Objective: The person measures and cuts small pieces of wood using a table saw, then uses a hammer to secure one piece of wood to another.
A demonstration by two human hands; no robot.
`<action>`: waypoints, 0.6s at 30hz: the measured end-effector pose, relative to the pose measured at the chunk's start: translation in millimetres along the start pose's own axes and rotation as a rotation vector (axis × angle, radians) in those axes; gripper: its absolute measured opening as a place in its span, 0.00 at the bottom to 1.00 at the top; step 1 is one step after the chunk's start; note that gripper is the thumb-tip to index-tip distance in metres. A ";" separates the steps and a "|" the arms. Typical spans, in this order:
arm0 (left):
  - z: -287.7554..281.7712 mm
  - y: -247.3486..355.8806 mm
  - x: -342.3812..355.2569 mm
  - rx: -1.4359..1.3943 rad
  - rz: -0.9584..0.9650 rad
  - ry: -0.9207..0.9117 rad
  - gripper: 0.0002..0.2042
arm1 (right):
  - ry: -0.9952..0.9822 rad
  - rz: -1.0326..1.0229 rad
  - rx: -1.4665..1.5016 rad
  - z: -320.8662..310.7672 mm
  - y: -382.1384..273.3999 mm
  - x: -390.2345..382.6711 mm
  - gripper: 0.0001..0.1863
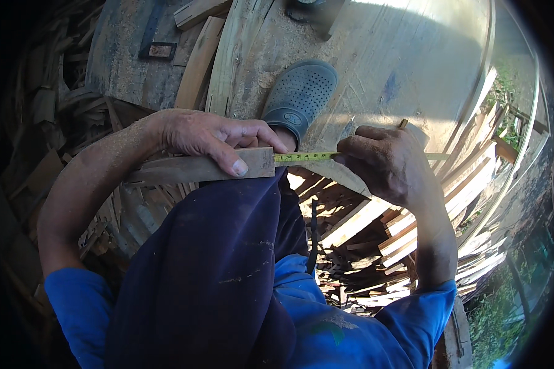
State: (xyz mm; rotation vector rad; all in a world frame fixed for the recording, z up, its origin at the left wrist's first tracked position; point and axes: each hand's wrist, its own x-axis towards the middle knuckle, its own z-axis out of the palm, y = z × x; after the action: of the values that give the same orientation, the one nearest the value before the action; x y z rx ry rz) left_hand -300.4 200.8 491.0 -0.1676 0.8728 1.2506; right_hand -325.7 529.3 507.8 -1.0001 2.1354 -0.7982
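A narrow piece of wood [178, 170] lies across my raised thigh, its squared end pointing right. My left hand [197, 136] grips it near that end, with the thumb pressed on the near face and the fingers over the far side. From the squared end a yellow measuring tape [305, 157] runs straight to the right. My right hand [385, 161] pinches the tape between thumb and fingers, and more of the blade shows beyond the hand. The tape's case is not visible.
One foot in a grey perforated clog [301, 92] rests on a dusty board [412, 67]. Long planks [200, 64] lie at the far left. Scrap wood [43, 117] is heaped on the left, and sunlit strips [406, 237] are piled on the right, below my right forearm.
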 end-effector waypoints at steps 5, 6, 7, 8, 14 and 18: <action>-1.5 -0.2 -1.8 -0.039 0.023 -0.006 0.46 | 0.009 -0.014 0.017 -0.9 0.9 3.2 0.07; -0.5 -2.4 -0.2 -0.022 0.030 -0.026 0.45 | -0.001 0.004 0.032 -1.5 -0.9 5.0 0.07; -2.1 1.7 -0.5 0.014 0.041 -0.032 0.45 | 0.074 0.042 0.087 -0.2 4.1 7.7 0.07; -1.5 2.6 -1.5 0.058 0.102 -0.051 0.43 | 0.198 0.069 0.174 1.9 8.9 17.2 0.08; -20.0 -22.5 -13.3 0.133 0.277 0.182 0.38 | 0.474 0.278 0.754 -10.5 1.2 150.7 0.16; -23.4 -24.5 -42.3 -0.053 0.464 0.357 0.30 | 0.623 0.259 0.436 -8.6 24.7 249.1 0.19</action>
State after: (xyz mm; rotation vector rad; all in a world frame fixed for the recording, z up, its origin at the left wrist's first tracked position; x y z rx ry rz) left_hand -292.2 147.4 494.5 -0.2447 1.2333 1.7088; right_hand -468.5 341.9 422.8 -0.2493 2.3578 -1.4991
